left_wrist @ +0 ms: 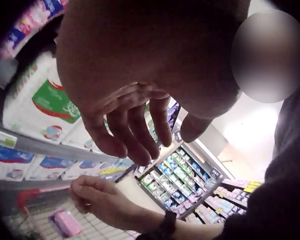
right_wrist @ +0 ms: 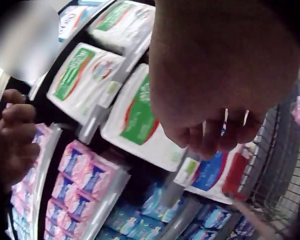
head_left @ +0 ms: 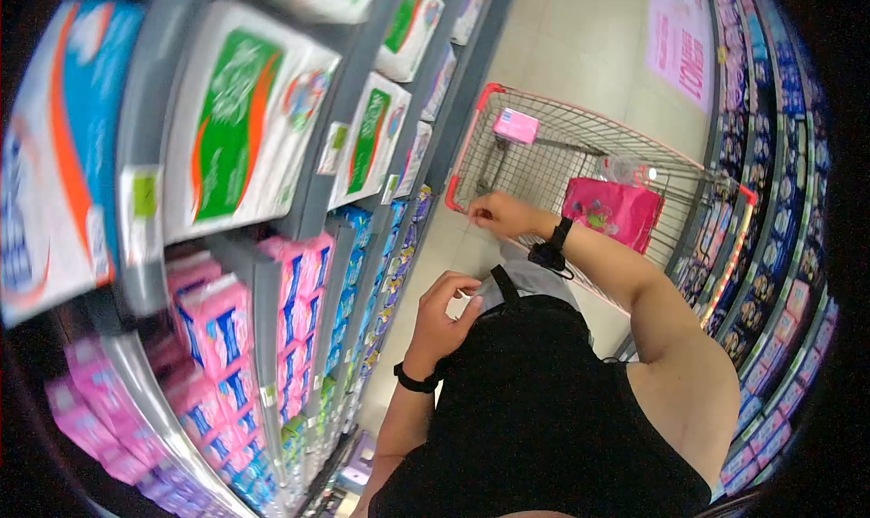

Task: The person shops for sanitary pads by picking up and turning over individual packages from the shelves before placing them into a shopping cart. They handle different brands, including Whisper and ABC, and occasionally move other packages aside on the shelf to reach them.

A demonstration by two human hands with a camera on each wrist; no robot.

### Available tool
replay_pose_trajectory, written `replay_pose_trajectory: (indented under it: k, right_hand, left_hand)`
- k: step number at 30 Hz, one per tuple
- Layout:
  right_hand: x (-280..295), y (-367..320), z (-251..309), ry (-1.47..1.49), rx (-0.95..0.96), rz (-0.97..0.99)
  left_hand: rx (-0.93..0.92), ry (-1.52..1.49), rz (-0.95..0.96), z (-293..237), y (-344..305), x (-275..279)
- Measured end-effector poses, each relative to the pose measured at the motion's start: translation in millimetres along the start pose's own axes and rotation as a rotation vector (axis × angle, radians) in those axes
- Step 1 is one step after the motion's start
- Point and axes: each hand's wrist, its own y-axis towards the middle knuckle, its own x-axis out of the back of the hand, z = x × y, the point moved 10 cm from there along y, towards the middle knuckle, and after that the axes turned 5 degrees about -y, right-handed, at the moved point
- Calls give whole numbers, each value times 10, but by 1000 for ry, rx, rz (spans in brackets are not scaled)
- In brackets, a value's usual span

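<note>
My left hand (head_left: 444, 314) is at the front of my body, its fingers loosely bent with nothing in them. In the left wrist view, the left hand's fingers (left_wrist: 135, 135) hang apart, away from the thumb. My right hand (head_left: 503, 217) reaches across to the near side of a wire shopping cart (head_left: 544, 160) with red corners. Its fingers are loosely curled and hold nothing; the right wrist view shows these fingers (right_wrist: 217, 132) in front of the shelf packs. In the cart lie a small pink pack (head_left: 516, 126), a magenta bag (head_left: 612, 212) and a clear plastic item (head_left: 627, 169).
A tall shelf runs along the left, with large white-and-green packs (head_left: 236, 110) above and pink packs (head_left: 217, 328) below. Another stocked shelf (head_left: 770, 155) stands on the right. Pale tiled floor (head_left: 580, 19) with a pink floor sign (head_left: 680, 38) lies beyond the cart.
</note>
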Motion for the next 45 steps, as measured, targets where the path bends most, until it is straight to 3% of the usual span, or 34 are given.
replay_pose_trajectory:
  k: [4, 8, 11, 15, 18, 19, 22, 24, 26, 27, 30, 33, 36, 37, 40, 44, 45]
  right_hand:
    - [139, -95, -1410, -122, -199, -73]
    - [220, -330, -3099, -283, -612, -25]
    - [593, -571, -3821, -243, -849, -223]
    - [757, -911, -4170, -28, -1096, -541]
    - [819, -853, -4129, -18, -1063, -663]
    - [763, -834, -4405, -164, -1029, -726]
    - [573, -763, -4835, 34, -1166, -607]
    - [447, -808, -5124, 46, -1172, -702]
    - [540, -775, -5123, -95, -1130, -786]
    - [503, -771, -5187, -57, -1123, -703]
    - [848, -594, -4385, -211, -911, -678]
    - [841, -569, -4283, -93, -1031, -509]
    - [941, -426, -3897, -467, -703, -540]
    - [882, -420, -4012, -643, -553, -617]
    - [1016, -568, -3567, -374, -663, -627]
    - [1046, -746, -2859, -140, -571, -532]
    - [1067, -771, -2583, -115, -476, -534]
  left_hand:
    - [99, -17, 128, 135, 347, -351]
    - [216, -7, 200, 376, 468, -571]
    - [293, 27, 201, 550, 494, -601]
    - [356, 48, 179, 651, 560, -568]
    - [402, 64, 157, 696, 570, -544]
    - [410, 70, 154, 711, 577, -535]
    - [442, 90, 151, 787, 554, -516]
    - [460, 99, 154, 804, 479, -519]
    - [454, 101, 157, 833, 445, -541]
    - [434, 119, 165, 844, 412, -553]
    - [418, 118, 170, 881, 320, -586]
    - [392, 117, 195, 845, 285, -631]
    - [343, 113, 192, 755, 283, -637]
    - [344, 99, 197, 740, 269, -633]
    - [337, 58, 190, 670, 184, -578]
    - [286, 6, 161, 692, -15, -472]
    - [270, -5, 151, 725, -87, -436]
